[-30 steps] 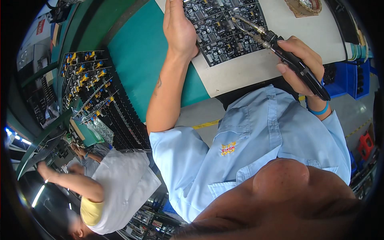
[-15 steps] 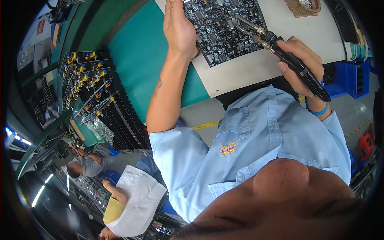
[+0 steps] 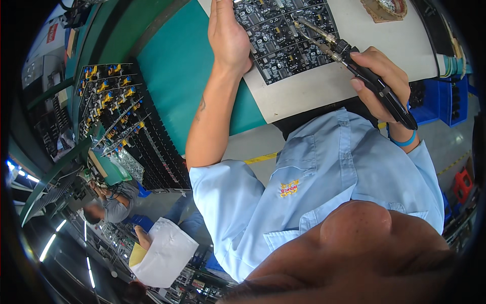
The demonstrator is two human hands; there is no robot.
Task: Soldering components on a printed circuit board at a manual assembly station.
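Observation:
A black soldering iron with two metal prongs is gripped in my right hand, its fingers closed round the handle. The prong tips lie over the upper middle of a black circuit board panel, divided into several small boards; I cannot tell whether they touch it. My left hand rests along the panel's left edge, fingers stretched out toward the top of the picture. The fingertips are cut off by the upper rim, so anything at them is hidden.
The panel lies on a pale sheet over a green mat. A small brown container stands at the far right. A black rack with yellow and blue parts is at left, blue bins at right. Co-workers sit lower left.
Both my hands, the iron and the panel stay almost where they were. At lower left, a person in a white garment has shifted slightly left and down.

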